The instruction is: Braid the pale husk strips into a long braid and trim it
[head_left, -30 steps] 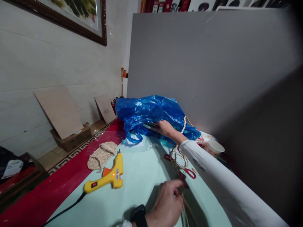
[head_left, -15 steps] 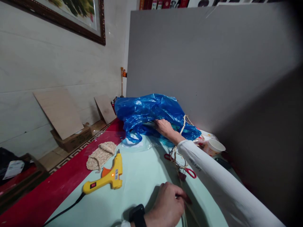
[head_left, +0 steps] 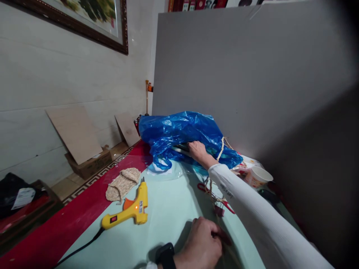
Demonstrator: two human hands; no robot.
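Note:
My right hand reaches to the mouth of a crumpled blue plastic bag. Its fingers are closed, partly inside the bag, beside a thin, pale-edged object I cannot identify. Nearer to me, my left hand, with a dark watch on the wrist, rests low over the table with curled fingers; what they hold, if anything, is hidden. A yellow glue gun lies on its side left of that hand, its small light lit. Behind it sits a woven rope sole-like piece with a strap across it.
Red-handled scissors lie partly under my right sleeve, tangled with loose rope. A paper cup stands at the right. Behind the bag rises a grey panel. Cardboard boxes and boards lean by the left wall.
My right hand stays at the bag's mouth, where more of the pale edge now shows. My left hand has barely moved. The whole view has shifted slightly.

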